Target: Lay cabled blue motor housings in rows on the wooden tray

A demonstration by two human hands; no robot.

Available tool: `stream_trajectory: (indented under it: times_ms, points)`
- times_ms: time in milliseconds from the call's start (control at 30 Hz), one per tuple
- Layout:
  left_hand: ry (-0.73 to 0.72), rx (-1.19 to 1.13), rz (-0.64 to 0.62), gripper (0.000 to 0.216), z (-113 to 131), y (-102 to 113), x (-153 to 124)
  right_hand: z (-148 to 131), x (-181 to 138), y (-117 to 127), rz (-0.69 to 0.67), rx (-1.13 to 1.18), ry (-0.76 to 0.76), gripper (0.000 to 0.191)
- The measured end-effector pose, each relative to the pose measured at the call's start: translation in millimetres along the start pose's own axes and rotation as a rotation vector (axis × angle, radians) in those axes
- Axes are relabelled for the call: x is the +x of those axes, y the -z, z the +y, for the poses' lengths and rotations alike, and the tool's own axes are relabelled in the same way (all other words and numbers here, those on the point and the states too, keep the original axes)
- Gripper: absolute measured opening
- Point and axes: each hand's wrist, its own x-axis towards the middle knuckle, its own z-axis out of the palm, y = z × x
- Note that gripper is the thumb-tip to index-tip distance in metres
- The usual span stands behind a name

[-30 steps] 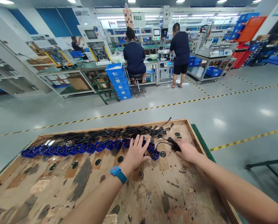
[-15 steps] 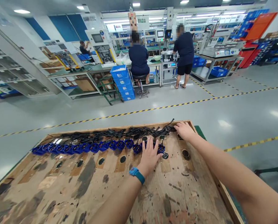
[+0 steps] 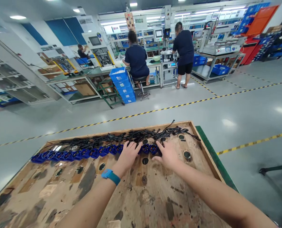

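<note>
Nearest to you, the stained wooden tray [image 3: 144, 196] spread its bare boards under your forearms, a blue band [image 3: 111, 176] around your left wrist. Your two hands were at the row of blue round parts [image 3: 145, 148] towards the tray's far edge: your left hand [image 3: 129, 155] lay over some of them, and your right hand [image 3: 168, 155] was at the row's right end, thumb and forefinger apart. You hid the contact with your own fingers, so I cannot tell whether either hand was gripping. Two parts showed whole between your hands, and roughly eleven more to the left, overlapping too much for a sure count. Half a second earlier your right hand had been up at the cable ends and your left further right along the row; now the black cables [image 3: 141, 134] ran uncovered along the far wall, one end reaching the right wall. Past the tray, yellow-and-black tape [image 3: 131, 116] crossed the floor. Beyond it stood four stacked blue crates [image 3: 122, 85], their white labels too small to read, then one seated person [image 3: 137, 60], one standing person [image 3: 185, 47] and, farther left, a third person [image 3: 80, 51].
</note>
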Motion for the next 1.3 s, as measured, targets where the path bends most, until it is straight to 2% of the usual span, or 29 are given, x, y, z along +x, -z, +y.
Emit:
stream_trajectory:
  times_ms: [133, 300, 400, 500, 600, 733, 867, 967, 1033, 1133, 1233, 1300]
  points:
    - [0.049, -0.032, 0.027, 0.063, -0.4, -7.4, 8.9, 9.3, 22.1, -4.2, 0.081, -0.033, 0.052, 0.067]
    - [0.131, -0.077, 0.001, 0.065, 2.7, -8.5, 12.7, 29.6, 40.8, 1.0, 0.072, -0.096, 0.188, 0.052]
    - [0.146, -0.040, 0.024, 0.082, 10.2, -5.5, 19.3, 30.0, 44.2, 2.2, 0.076, -0.112, 0.202, 0.046]
    - [0.069, -0.026, 0.008, 0.090, 21.9, -8.1, 29.2, 25.3, 36.7, 0.1, 0.111, -0.094, 0.165, 0.053]
    - [0.032, -0.032, -0.022, 0.085, 35.3, -16.5, 39.2, 24.4, 25.3, -2.8, 0.120, -0.087, 0.100, 0.060]
    - [0.123, -0.040, -0.024, 0.073, 50.3, -24.1, 47.7, 26.8, 23.4, -3.1, 0.077, -0.102, 0.051, 0.062]
    - [0.191, -0.026, -0.047, 0.073, 60.1, -21.9, 51.3, 20.3, 31.3, -3.6, 0.062, -0.154, -0.003, 0.066]
    - [0.245, -0.035, -0.080, 0.073, 64.8, -19.4, 53.9, 20.1, 25.8, -4.2, 0.074, -0.154, 0.033, 0.074]
    - [0.268, -0.066, -0.097, 0.075, 66.2, -19.5, 55.9, 29.9, 14.1, -2.6, 0.126, -0.138, 0.052, 0.074]
    - [0.261, -0.114, -0.118, 0.079, 65.3, -21.6, 59.0, 61.4, -2.7, 4.8, 0.215, -0.218, -0.029, 0.059]
    - [0.250, -0.124, -0.133, 0.080, 63.7, -21.3, 61.8, 100.1, -2.1, 18.3, 0.220, -0.367, -0.177, 0.047]
    - [0.267, -0.117, -0.125, 0.082, 64.9, -17.3, 62.5, 119.6, 3.1, 27.9, 0.197, -0.400, -0.197, 0.046]
